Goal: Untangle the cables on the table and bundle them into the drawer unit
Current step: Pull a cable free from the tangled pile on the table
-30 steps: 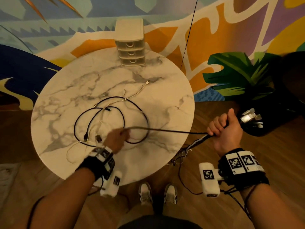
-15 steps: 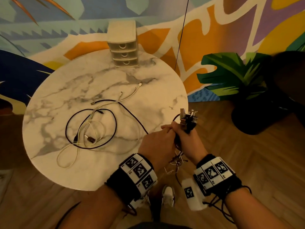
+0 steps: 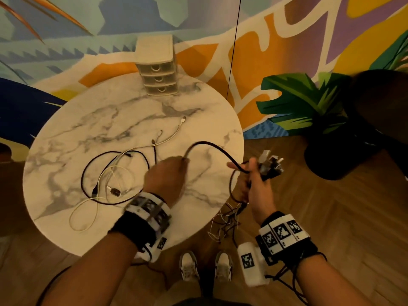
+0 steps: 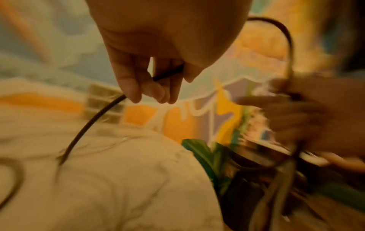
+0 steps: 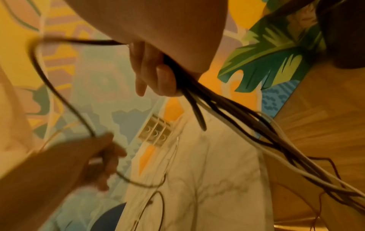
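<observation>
The left hand (image 3: 164,175) is pinching a thin black cable (image 3: 209,145) above the round marble surface (image 3: 66,151); that cable is arching to the right hand (image 3: 254,184), whose grip is clenching a bundle of dark and white cables (image 5: 227,109) beside the rim.

The light is dim, warm and yellow, the head view bends at its edges, and both wrist views are blurry, most of all the right hand (image 4: 308,118) in the left wrist view.
</observation>
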The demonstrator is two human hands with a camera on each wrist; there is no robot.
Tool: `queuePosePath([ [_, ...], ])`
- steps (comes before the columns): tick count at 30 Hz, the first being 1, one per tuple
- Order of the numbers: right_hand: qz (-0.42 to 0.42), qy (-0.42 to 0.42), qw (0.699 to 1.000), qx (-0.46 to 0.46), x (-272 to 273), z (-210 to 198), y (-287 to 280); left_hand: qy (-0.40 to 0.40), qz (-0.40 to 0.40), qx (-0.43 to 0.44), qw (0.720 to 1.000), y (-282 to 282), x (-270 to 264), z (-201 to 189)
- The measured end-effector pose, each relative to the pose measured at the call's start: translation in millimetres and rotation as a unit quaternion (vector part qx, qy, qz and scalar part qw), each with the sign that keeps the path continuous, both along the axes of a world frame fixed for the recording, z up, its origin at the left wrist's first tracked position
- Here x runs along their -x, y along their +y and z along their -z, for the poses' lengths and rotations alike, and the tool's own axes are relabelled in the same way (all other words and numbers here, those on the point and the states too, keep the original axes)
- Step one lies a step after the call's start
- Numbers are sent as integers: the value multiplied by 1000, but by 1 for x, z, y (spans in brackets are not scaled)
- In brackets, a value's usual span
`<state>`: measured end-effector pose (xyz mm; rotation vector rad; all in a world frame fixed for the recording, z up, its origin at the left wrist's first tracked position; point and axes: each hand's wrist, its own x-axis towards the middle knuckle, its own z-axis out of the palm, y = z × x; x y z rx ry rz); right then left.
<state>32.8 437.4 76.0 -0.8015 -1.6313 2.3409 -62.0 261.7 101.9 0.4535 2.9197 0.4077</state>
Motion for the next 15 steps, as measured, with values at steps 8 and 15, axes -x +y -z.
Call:
queuePosePath([
  [8, -4, 6, 999, 46, -5, 0, -24, -25, 76, 133, 988, 18, -27, 15],
  [15, -68, -73, 994, -54, 3, -3, -29, 28, 134, 161, 977, 31, -39, 5],
])
